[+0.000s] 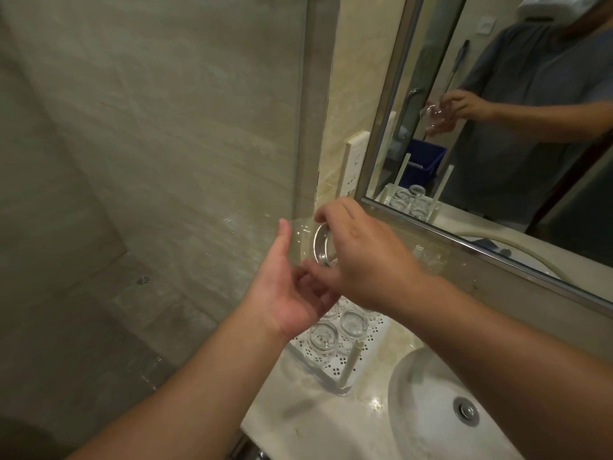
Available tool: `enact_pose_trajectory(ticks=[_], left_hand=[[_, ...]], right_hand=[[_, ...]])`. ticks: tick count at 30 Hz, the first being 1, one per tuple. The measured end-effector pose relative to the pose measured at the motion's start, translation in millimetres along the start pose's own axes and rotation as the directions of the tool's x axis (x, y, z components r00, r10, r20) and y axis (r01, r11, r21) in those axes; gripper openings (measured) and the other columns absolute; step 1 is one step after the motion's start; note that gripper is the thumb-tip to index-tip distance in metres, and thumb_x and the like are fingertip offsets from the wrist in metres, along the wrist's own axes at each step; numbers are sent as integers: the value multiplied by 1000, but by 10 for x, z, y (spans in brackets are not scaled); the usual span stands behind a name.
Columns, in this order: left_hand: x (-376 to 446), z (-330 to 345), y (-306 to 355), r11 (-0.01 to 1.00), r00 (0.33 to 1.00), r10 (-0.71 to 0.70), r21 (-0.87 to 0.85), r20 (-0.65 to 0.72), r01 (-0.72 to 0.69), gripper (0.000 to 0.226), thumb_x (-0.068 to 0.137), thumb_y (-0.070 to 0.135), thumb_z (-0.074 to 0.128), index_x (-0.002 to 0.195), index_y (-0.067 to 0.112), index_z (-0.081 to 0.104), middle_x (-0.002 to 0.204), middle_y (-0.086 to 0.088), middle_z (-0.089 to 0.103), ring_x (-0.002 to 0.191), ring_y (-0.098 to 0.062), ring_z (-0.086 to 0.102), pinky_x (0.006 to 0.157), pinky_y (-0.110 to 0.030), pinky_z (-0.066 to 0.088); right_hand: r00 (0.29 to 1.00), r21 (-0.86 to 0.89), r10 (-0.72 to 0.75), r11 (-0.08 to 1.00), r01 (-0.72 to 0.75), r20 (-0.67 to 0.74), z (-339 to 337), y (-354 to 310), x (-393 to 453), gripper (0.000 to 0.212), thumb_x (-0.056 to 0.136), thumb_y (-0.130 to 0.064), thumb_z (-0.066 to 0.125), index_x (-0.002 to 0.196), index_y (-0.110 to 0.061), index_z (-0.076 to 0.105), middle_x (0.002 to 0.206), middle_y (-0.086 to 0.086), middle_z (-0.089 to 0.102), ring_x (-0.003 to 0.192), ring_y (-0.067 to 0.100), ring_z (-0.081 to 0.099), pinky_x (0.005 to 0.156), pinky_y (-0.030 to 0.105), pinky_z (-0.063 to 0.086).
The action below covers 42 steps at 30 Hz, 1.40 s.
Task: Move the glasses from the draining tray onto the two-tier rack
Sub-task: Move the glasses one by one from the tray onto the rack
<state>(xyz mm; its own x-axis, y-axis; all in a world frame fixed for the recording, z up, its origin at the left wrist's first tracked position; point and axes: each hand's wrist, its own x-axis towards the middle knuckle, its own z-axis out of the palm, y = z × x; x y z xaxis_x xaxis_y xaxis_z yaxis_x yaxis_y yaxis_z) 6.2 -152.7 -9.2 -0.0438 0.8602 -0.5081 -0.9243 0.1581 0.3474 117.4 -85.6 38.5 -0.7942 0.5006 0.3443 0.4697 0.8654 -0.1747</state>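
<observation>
Head view, centre of the frame. The right hand [361, 257] grips a clear drinking glass [323, 244] from above, fingers curled round its body, with the thick base turned toward the camera. The left hand [288, 287] is raised beside it, palm up and thumb extended; its fingers appear to touch the glass from below, but the transparent wall makes that contact hard to confirm.

Below the hands, lower centre, a white perforated rack tray [335, 366] with upright corner posts [351, 361] holds several inverted glasses [323, 340]; whether this is the draining tray or the rack's lower tier cannot be told.

To place the held glass well, keep it upright or fully inverted, lower it into a free spot, and let go only once it sits flat.

Obstacles: the standing glasses crowd the tray, and the near post rises in the descent path. A wash basin [428, 423] lies at lower right, a mirror [497, 127] at upper right, a wall socket [356, 164] beside it.
</observation>
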Motion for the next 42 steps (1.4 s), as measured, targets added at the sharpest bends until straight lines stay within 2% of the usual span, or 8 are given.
enact_pose_trajectory(ticks=[4, 10, 12, 16, 22, 29, 39, 42], left_hand=[[-1, 83, 16, 980, 987, 160, 125, -33, -154, 63, 63, 56, 81, 105, 11, 71, 95, -10, 75, 72, -27, 73, 63, -42, 61], [15, 184, -81, 840, 903, 427, 353, 39, -412, 81, 54, 40, 91, 126, 26, 58, 114, 0, 74, 91, -25, 72, 56, -35, 55], [36, 198, -129, 746, 849, 524, 447, 64, -494, 80, 53, 35, 95, 124, 32, 57, 125, -3, 67, 98, -23, 70, 58, -34, 55], [95, 202, -237, 444, 711, 679, 670, 181, -595, 80, 53, 30, 91, 126, 37, 57, 121, 4, 61, 104, -16, 70, 82, -44, 61], [125, 223, -340, 225, 645, 694, 755, 319, -616, 81, 55, 27, 90, 127, 41, 55, 105, 24, 65, 92, 9, 64, 77, -24, 59], [229, 420, -685, 253, 710, 612, 764, 349, -594, 89, 48, 43, 87, 131, 41, 56, 118, 12, 62, 107, -8, 66, 88, -41, 60], [411, 1056, -1735, 237, 764, 417, 753, 492, -614, 81, 51, 44, 86, 126, 52, 53, 112, 19, 62, 99, 10, 61, 80, -22, 57], [449, 1236, -2104, 270, 788, 343, 750, 511, -604, 81, 51, 42, 86, 124, 53, 54, 109, 22, 63, 98, 8, 62, 79, -30, 59]], right_hand=[[996, 126, 69, 990, -62, -53, 82, 85, -86, 51, 76, -39, 75, 111, -25, 40, 106, -10, 36, 74, 8, 50, 61, 30, 48], [964, 311, 236, 932, -188, -122, 228, 181, -201, 67, 68, -42, 83, 112, -34, 32, 108, -14, 41, 93, 2, 45, 75, 20, 43], [951, 361, 281, 906, -219, -127, 259, 201, -235, 70, 67, -41, 83, 116, -33, 33, 111, -14, 46, 100, 4, 47, 81, 21, 44], [939, 492, 342, 824, -280, -38, 276, 251, -300, 70, 70, -35, 79, 124, -29, 34, 113, -13, 57, 101, 5, 58, 83, 32, 53], [927, 536, 373, 776, -332, 33, 238, 384, -441, 75, 70, -36, 82, 125, -35, 31, 102, -29, 49, 91, -9, 55, 67, 11, 40], [885, 552, 464, 734, -395, 16, 46, 587, -773, 72, 69, -30, 81, 117, -44, 29, 100, -57, 41, 92, -24, 50, 64, 2, 41], [751, 528, 658, 657, -538, -53, -511, 1182, -1760, 76, 57, -45, 72, 120, -48, 30, 96, -54, 49, 91, -24, 51, 66, 0, 41], [701, 477, 709, 643, -599, -74, -669, 1386, -2119, 75, 65, -34, 79, 124, -45, 33, 97, -35, 58, 89, -13, 57, 64, 4, 41]])
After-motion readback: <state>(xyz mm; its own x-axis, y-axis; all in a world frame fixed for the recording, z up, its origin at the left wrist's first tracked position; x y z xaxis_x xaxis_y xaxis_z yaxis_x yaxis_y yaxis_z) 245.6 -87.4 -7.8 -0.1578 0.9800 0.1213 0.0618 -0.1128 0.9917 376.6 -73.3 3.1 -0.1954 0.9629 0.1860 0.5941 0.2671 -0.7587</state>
